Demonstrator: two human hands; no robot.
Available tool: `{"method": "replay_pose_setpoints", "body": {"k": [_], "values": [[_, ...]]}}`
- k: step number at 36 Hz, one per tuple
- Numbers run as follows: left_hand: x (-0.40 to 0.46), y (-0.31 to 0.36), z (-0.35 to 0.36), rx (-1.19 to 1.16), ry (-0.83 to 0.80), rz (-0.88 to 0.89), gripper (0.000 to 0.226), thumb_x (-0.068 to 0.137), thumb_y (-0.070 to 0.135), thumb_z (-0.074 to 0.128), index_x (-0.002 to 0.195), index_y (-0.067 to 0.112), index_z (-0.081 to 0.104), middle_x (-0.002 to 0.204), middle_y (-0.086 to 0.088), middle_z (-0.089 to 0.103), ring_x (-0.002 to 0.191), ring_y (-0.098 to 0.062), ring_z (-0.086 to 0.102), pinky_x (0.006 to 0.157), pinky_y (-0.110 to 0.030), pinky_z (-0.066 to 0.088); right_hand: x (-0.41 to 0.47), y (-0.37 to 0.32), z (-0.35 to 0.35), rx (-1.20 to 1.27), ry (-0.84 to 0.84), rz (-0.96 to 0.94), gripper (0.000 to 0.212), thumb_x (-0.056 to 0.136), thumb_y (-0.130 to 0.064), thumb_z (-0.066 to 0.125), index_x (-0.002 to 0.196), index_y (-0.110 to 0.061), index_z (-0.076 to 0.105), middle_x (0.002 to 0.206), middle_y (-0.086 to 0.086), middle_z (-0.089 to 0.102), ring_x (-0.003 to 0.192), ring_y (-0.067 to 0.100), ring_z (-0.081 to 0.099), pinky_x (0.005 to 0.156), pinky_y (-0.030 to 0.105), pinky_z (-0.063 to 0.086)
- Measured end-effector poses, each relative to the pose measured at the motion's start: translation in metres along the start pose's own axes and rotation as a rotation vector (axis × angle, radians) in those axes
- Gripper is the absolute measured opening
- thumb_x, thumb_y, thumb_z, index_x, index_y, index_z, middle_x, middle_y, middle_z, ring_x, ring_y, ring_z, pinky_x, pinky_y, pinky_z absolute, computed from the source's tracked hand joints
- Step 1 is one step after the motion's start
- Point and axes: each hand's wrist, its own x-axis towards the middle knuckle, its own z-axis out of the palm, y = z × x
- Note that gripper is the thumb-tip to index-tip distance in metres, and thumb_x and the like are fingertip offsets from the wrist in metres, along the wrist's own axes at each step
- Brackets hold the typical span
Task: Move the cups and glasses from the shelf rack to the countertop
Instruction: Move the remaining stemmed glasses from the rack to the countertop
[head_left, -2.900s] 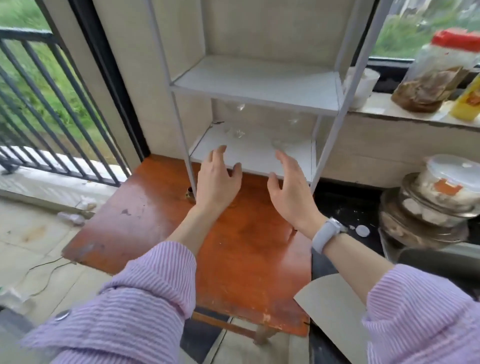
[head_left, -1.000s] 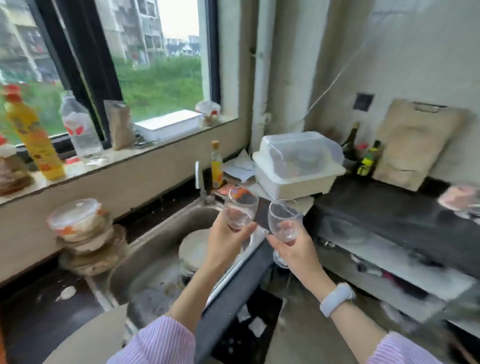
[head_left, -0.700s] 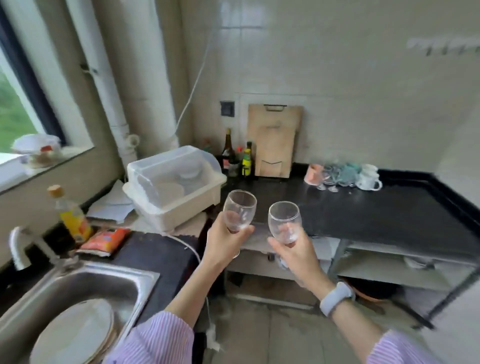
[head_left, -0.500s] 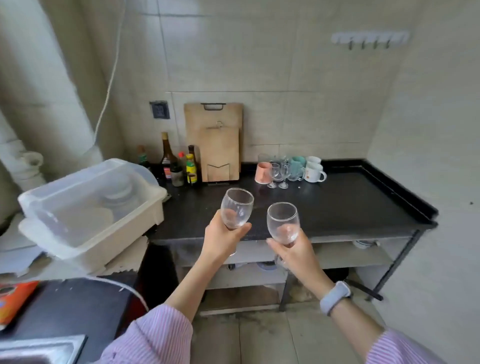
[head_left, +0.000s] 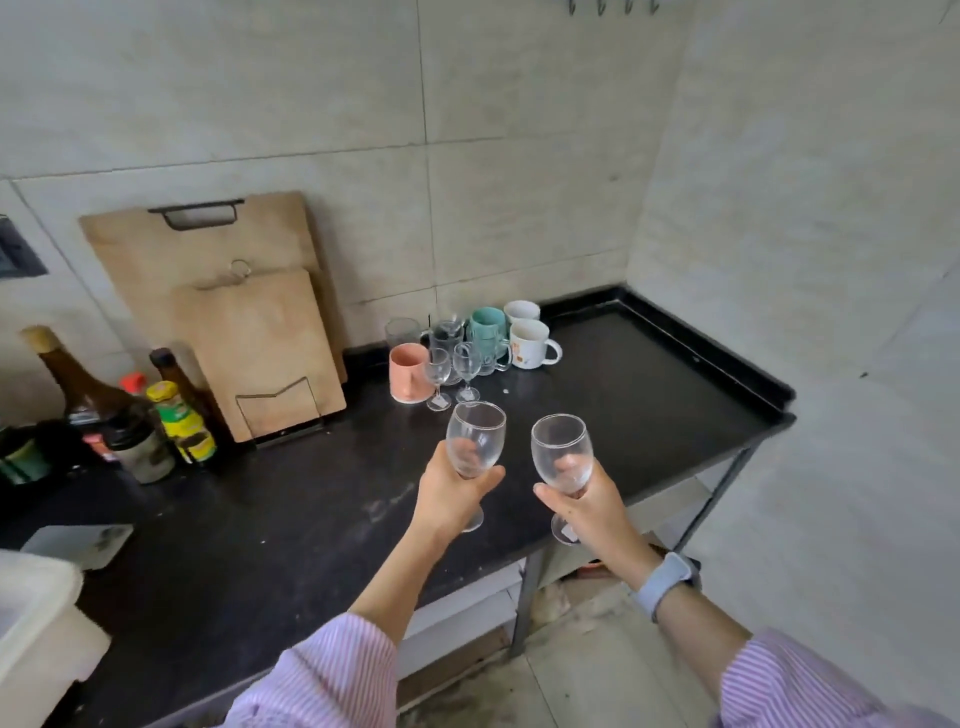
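Note:
My left hand (head_left: 449, 496) grips a clear wine glass (head_left: 475, 436) by its bowl, upright, above the black countertop (head_left: 291, 525). Just to its right, my right hand (head_left: 589, 506) grips a second clear wine glass (head_left: 561, 449), upright, over the counter's front edge. At the back of the counter stands a group of cups and glasses: a pink cup (head_left: 408, 371), two small stemmed glasses (head_left: 452, 376), a teal mug (head_left: 485, 327), white mugs (head_left: 530, 343) and clear tumblers. The shelf rack is out of view.
Two wooden cutting boards (head_left: 234, 322) lean on the tiled wall at the back left. Several sauce bottles and jars (head_left: 140, 415) stand left of them. A white plastic bin (head_left: 36, 639) sits at the left edge. The right wall closes off the counter's end.
I took two wine glasses from the rack, one in each hand, and turned right past the sink. The view is now closer to the black countertop, with both glasses over it.

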Motion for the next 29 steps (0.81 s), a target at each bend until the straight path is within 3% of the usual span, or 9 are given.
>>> {"method": "replay_pose_setpoints", "body": {"k": [6, 10, 14, 17, 21, 25, 29], "values": [[0.08, -0.019, 0.034, 0.012, -0.035, -0.083, 0.039, 0.071, 0.021, 0.076, 0.104, 0.015, 0.055, 0.102, -0.004, 0.065, 0.095, -0.022, 0.061, 0.083, -0.033, 0.047, 0.075, 0.029, -0.005, -0.041, 0.025, 0.084, 0.035, 0.079, -0.02, 0.07, 0.107, -0.016, 0.051, 0.098, -0.003, 0.061, 0.089, 0.006, 0.058, 0.07, 0.014, 0.041], [0.136, -0.033, 0.057, 0.047, -0.04, -0.124, 0.039, 0.07, 0.02, 0.076, 0.102, 0.013, 0.056, 0.101, -0.006, 0.065, 0.094, -0.024, 0.062, 0.084, -0.035, 0.049, 0.135, 0.054, -0.007, -0.07, 0.012, 0.123, 0.039, 0.078, -0.026, 0.07, 0.11, -0.017, 0.051, 0.106, 0.001, 0.062, 0.099, 0.015, 0.06, 0.078, 0.023, 0.043], [0.194, -0.046, 0.077, 0.079, -0.026, -0.169, 0.037, 0.069, 0.019, 0.076, 0.1, 0.014, 0.056, 0.099, -0.005, 0.065, 0.091, -0.022, 0.061, 0.082, -0.034, 0.048, 0.202, 0.076, -0.008, -0.108, 0.002, 0.142, 0.044, 0.077, -0.026, 0.071, 0.114, -0.016, 0.049, 0.106, 0.002, 0.061, 0.096, 0.016, 0.06, 0.065, 0.014, 0.042], [0.233, -0.059, 0.094, 0.078, -0.018, -0.225, 0.043, 0.068, 0.021, 0.077, 0.105, 0.014, 0.058, 0.101, -0.004, 0.066, 0.094, -0.021, 0.062, 0.084, -0.034, 0.048, 0.247, 0.093, -0.011, -0.126, -0.011, 0.17, 0.047, 0.077, -0.027, 0.071, 0.116, -0.018, 0.047, 0.108, 0.001, 0.058, 0.094, 0.014, 0.057, 0.065, 0.013, 0.041], [0.277, -0.075, 0.114, 0.064, -0.014, -0.282, 0.042, 0.067, 0.023, 0.079, 0.103, 0.018, 0.058, 0.095, 0.002, 0.065, 0.091, -0.018, 0.061, 0.083, -0.032, 0.049, 0.296, 0.11, -0.011, -0.116, -0.057, 0.217, 0.038, 0.079, -0.022, 0.07, 0.107, -0.021, 0.045, 0.093, -0.004, 0.058, 0.073, 0.008, 0.056, 0.055, 0.011, 0.046], [0.313, -0.089, 0.132, 0.011, 0.028, -0.294, 0.033, 0.067, 0.021, 0.079, 0.088, 0.028, 0.055, 0.084, 0.007, 0.063, 0.085, -0.018, 0.061, 0.08, -0.035, 0.051, 0.336, 0.133, -0.004, -0.104, -0.109, 0.234, 0.043, 0.077, -0.024, 0.072, 0.112, -0.019, 0.047, 0.103, -0.001, 0.061, 0.092, 0.014, 0.06, 0.071, 0.018, 0.044], [0.342, -0.101, 0.147, -0.056, 0.068, -0.281, 0.04, 0.065, 0.024, 0.079, 0.098, 0.024, 0.057, 0.087, 0.001, 0.067, 0.084, -0.02, 0.064, 0.077, -0.034, 0.053, 0.371, 0.143, 0.003, -0.085, -0.141, 0.226, 0.046, 0.077, -0.021, 0.072, 0.116, -0.019, 0.047, 0.1, -0.008, 0.058, 0.092, 0.009, 0.057, 0.064, 0.01, 0.045]]}}
